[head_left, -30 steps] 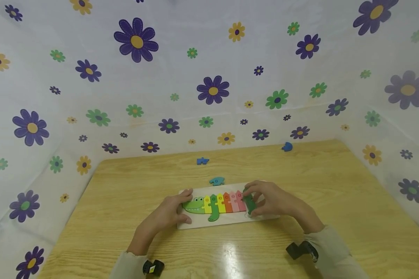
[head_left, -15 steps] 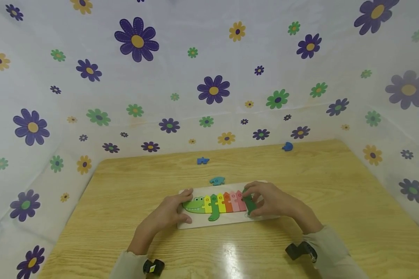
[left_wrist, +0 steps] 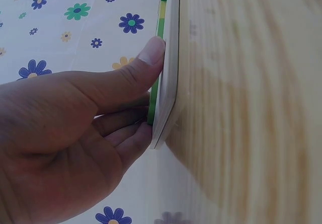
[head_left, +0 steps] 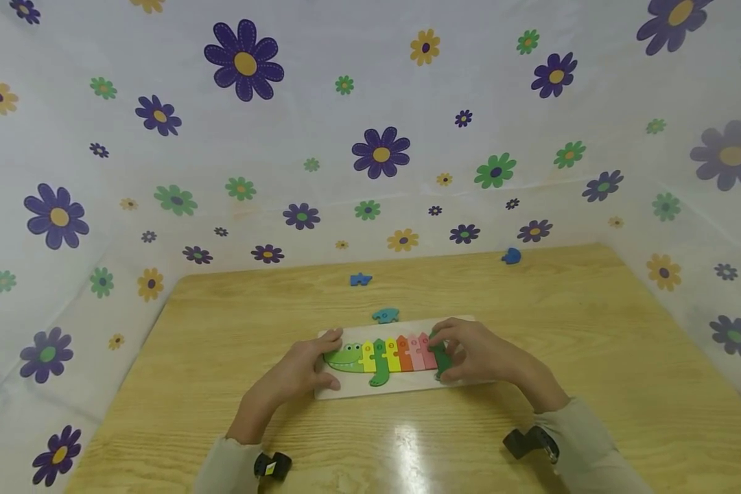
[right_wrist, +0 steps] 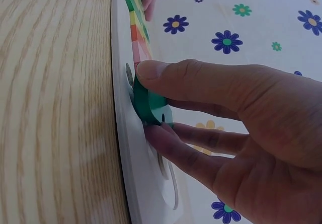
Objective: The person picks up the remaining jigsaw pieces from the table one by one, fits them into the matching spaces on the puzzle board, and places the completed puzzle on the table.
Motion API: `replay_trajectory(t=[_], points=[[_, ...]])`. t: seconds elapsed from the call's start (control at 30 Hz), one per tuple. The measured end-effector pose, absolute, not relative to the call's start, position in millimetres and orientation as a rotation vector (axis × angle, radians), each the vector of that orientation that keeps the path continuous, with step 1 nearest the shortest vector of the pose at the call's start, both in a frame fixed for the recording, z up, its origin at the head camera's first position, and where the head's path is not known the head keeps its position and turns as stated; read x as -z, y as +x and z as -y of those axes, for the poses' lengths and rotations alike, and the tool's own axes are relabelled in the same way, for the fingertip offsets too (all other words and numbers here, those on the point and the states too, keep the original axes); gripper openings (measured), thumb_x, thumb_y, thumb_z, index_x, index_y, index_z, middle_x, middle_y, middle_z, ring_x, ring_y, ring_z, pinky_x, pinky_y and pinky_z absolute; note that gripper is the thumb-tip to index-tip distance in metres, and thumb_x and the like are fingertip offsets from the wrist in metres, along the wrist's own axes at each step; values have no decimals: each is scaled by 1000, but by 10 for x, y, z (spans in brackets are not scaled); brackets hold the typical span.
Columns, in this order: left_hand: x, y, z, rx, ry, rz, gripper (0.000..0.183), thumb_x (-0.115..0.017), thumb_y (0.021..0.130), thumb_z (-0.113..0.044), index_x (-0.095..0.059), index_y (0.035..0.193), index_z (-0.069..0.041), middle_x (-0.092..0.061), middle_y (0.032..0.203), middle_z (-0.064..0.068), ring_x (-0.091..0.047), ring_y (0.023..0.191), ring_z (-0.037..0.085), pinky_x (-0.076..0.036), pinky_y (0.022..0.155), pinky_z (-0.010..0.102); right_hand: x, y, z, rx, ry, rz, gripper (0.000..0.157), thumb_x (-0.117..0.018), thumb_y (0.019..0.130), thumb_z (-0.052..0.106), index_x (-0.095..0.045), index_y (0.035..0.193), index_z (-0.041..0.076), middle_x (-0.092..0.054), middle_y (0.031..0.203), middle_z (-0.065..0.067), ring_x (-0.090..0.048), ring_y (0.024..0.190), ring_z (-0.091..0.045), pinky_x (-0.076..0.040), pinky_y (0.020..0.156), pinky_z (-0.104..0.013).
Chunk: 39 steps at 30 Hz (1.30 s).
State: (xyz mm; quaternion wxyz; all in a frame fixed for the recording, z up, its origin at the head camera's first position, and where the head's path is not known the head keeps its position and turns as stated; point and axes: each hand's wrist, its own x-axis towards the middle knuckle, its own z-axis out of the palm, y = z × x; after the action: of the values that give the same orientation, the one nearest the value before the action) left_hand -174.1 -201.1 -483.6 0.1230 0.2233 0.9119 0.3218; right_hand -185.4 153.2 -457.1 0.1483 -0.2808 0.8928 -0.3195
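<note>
A pale wooden puzzle board (head_left: 407, 385) lies on the table, with a smiling crocodile head (head_left: 346, 360) at its left end and a row of yellow, green, orange and pink pieces beside it. My left hand (head_left: 293, 370) holds the board's left end, thumb at the near corner and fingers toward the far one. A dark green puzzle piece (right_wrist: 148, 103) is pinched between thumb and fingers of my right hand (head_left: 484, 351), right against the last pink piece. In the right wrist view it sits tilted over the board's recess, whose curved outline shows below the fingers.
Behind the board lies a teal piece (head_left: 385, 315). Farther back are a blue piece (head_left: 361, 279) and another rounded blue piece (head_left: 512, 256) near the rear edge. A flower-printed sheet (head_left: 321, 116) encloses the wooden table (head_left: 234, 322) at the back and sides.
The head view has tipped slightly, so the table and board appear a little higher. Both hands keep their holds in nearly the same places.
</note>
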Motion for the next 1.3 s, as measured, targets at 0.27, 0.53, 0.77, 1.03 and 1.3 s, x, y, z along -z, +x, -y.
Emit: replay_trajectory(t=[0.27,0.53,0.77,1.03,1.3], points=[[4826,-1741,2012,-959,647,-2643,75,-85,83,-12,-51,147,4,-36,163,11,-28,153,29,-27,122,46,4588,-1852,-1522,905,-820,-2586,49,-92,77,13,-73,121,4,-57,138,-19,-66,100,-22,-61,86,-34],[4856,-1761,2023,-952,646,-2644,75,-85,83,-12,-51,148,3,-36,163,10,-27,153,28,-27,122,45,4589,-1847,-1514,900,-818,-2589,49,-92,77,12,-73,121,3,-55,139,-21,-67,100,-22,-61,86,-34],[4846,-1759,2022,-961,646,-2637,75,-85,83,-12,-50,148,3,-36,163,10,-27,153,28,-27,122,45,4569,-1831,-1484,897,-790,-2586,48,-92,77,12,-72,120,2,-55,137,-21,-67,100,-24,-61,86,-35],[4842,-1761,2020,-954,639,-2638,76,-85,82,-12,-50,148,4,-35,164,11,-27,153,28,-28,122,45,4549,-1817,-1449,861,-807,-2620,46,-92,77,11,-72,117,1,-56,135,-21,-67,97,-22,-61,86,-36],[4848,-1762,2015,-962,664,-2637,75,-85,83,-12,-50,147,5,-36,163,13,-28,153,30,-29,122,46,4527,-1803,-1422,825,-790,-2658,48,-93,75,12,-73,117,2,-63,130,-16,-66,94,-21,-61,84,-34]])
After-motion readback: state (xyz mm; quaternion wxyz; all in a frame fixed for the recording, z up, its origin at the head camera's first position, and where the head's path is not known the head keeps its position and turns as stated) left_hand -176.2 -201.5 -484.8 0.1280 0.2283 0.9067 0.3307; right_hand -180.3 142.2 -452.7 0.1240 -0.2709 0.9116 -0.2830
